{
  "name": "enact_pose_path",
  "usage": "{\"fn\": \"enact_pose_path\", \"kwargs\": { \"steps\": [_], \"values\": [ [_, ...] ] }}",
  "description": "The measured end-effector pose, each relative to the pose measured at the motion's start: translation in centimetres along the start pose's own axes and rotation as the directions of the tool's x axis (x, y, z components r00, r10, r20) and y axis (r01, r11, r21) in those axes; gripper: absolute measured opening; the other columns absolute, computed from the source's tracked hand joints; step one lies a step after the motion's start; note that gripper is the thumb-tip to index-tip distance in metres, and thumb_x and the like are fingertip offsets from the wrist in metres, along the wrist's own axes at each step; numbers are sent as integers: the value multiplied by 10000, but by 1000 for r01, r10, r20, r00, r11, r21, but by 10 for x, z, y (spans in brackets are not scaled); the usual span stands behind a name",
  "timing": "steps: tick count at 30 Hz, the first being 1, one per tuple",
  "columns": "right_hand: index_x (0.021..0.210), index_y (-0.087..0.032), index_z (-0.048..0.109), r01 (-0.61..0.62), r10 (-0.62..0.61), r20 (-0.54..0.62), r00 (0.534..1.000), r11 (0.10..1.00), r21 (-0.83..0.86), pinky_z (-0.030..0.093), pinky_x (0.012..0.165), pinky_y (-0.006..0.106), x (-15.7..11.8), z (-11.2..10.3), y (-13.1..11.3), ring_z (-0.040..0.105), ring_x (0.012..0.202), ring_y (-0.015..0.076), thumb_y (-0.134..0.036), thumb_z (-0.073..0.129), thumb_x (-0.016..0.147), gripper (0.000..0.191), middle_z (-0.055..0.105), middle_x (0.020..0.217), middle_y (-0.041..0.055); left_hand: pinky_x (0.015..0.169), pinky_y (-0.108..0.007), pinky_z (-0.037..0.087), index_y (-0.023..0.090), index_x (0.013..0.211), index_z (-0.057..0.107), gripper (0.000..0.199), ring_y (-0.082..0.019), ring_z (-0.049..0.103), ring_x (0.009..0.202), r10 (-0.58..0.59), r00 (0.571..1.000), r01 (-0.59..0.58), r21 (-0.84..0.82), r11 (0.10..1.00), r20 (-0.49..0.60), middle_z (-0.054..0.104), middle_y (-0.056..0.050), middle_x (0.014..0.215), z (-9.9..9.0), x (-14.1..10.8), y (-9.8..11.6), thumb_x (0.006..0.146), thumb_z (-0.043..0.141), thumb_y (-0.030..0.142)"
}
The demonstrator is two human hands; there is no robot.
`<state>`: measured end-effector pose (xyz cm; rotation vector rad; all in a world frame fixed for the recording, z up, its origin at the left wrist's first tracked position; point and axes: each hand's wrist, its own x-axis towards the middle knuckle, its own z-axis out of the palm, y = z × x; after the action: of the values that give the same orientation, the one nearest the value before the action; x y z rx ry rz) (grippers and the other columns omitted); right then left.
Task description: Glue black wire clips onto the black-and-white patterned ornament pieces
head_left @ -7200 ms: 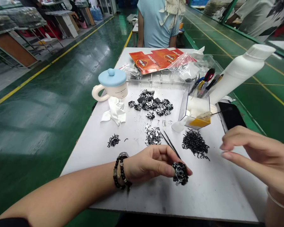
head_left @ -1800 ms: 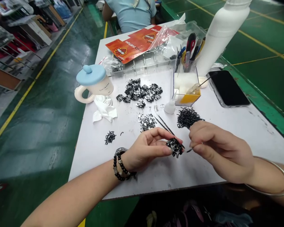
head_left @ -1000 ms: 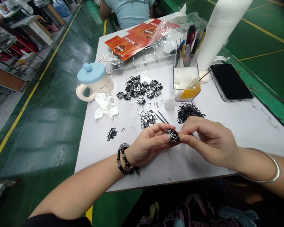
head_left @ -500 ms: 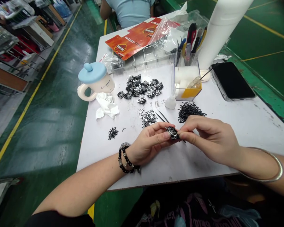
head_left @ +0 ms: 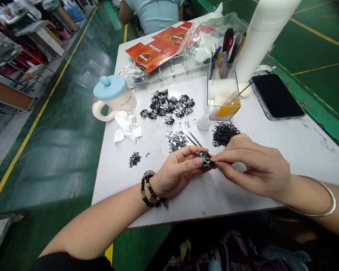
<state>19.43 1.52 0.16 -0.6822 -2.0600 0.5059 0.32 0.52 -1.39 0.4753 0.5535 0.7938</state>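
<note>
White worktop (head_left: 186,207) on green floor (head_left: 59,150); black-and-silver part (head_left: 205,159) raised over the near middle, gripped in the fingers of the left hand (head_left: 172,173); fingers of the right hand (head_left: 255,169) pinched together at its right edge, any piece between them not discernible; silver pieces (head_left: 177,140) just beyond; black strips (head_left: 224,133) to the right; lidded mug (head_left: 117,97) far left.

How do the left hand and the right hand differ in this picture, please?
The left hand wears black beads at its wrist; the right hand, a silvery bangle. The left hand grips the black-and-silver part; the right hand pinches at the part's right edge. Both are ungloved and come together at that part.
</note>
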Motion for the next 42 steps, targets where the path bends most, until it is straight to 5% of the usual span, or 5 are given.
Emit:
{"fn": "enact_pose_path", "kwargs": {
  "steps": [19, 23, 30, 38, 42],
  "values": [
    [1016, -184, 603, 90, -89, 14, 996, 992, -85, 418, 591, 332, -2, 3, 1, 557, 619, 143, -57, 614, 792, 257, 617, 693, 42, 821, -232, 535, 115, 955, 643, 233, -119, 674, 818, 19, 999, -20, -42, 999, -28, 718, -47, 867, 0, 1, 0, 738, 728, 138],
    [1101, -199, 584, -81, 80, 12, 997, 995, 60, 422, 642, 330, -3, 3, 2, 519, 640, 134, -92, 620, 804, 318, 557, 682, 2, 839, -241, 530, 122, 963, 644, 234, -141, 685, 857, 17, 1000, -17, -56, 998, 8, 719, -48, 905, -1, 0, 4, 743, 721, 144],
    [1192, -239, 568, -333, 282, 228, 932, 913, 234, 437, 807, 321, 0, 0, 13, 487, 878, 163, -274, 690, 794, 417, 499, 944, 40, 821, -281, 526, 136, 960, 591, 243, -161, 674, 867, -6, 996, 6, -1, 1000, 90, 700, -77, 952, -1, -1, 7, 752, 708, 185],
    [1006, -243, 639, -302, 246, 205, 947, 899, 316, 440, 798, 307, 0, 2, 15, 521, 853, 145, -233, 709, 771, 245, 498, 909, 21, 855, -318, 495, 166, 1009, 527, 317, -170, 656, 904, -30, 994, 21, 79, 997, 107, 695, -78, 947, -2, -3, 6, 756, 707, 227],
    [950, -234, 643, -321, 264, 206, 942, 888, 328, 450, 763, 313, 1, 0, 15, 540, 820, 151, -218, 711, 752, 211, 529, 879, 22, 798, -319, 503, 196, 1055, 533, 285, -168, 637, 877, 85, 990, -124, 412, 903, 111, 653, -77, 1010, -6, -5, 12, 804, 653, 259]
  ]
}}
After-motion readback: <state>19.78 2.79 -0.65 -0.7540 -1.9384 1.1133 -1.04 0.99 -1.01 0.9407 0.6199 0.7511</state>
